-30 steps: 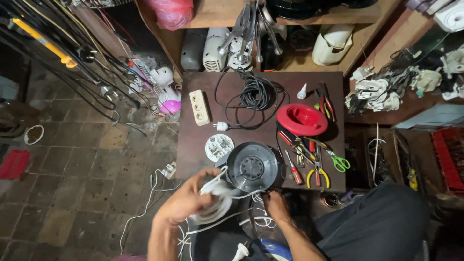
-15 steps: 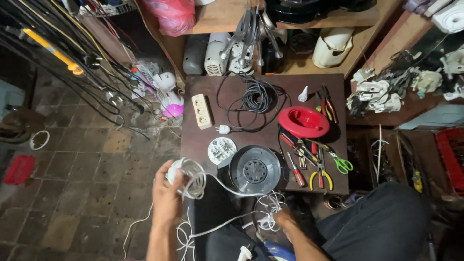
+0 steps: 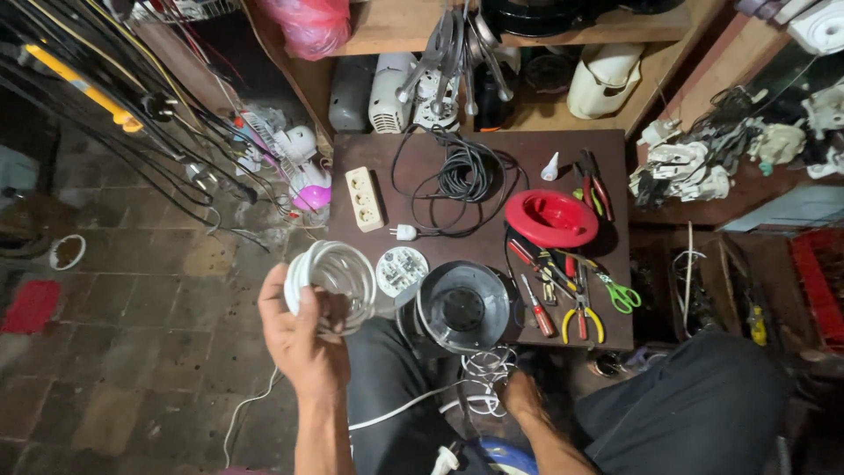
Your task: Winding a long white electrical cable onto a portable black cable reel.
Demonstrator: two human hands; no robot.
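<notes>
I'm looking down at a dark brown table [image 3: 369, 149]: cream power strip [image 3: 364, 199], coiled black cable [image 3: 466, 176], white plug [image 3: 404, 232], red round lid [image 3: 550, 218], round circuit board [image 3: 402, 271], screwdrivers [image 3: 534, 299], yellow-handled pliers [image 3: 582, 318], green scissors [image 3: 620, 295].

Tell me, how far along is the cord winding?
Done: several loops of white cord sit coiled in the left hand. In hand: the right hand is down by loose cord near the lap. Left: a long slack run remains uncoiled.
</notes>
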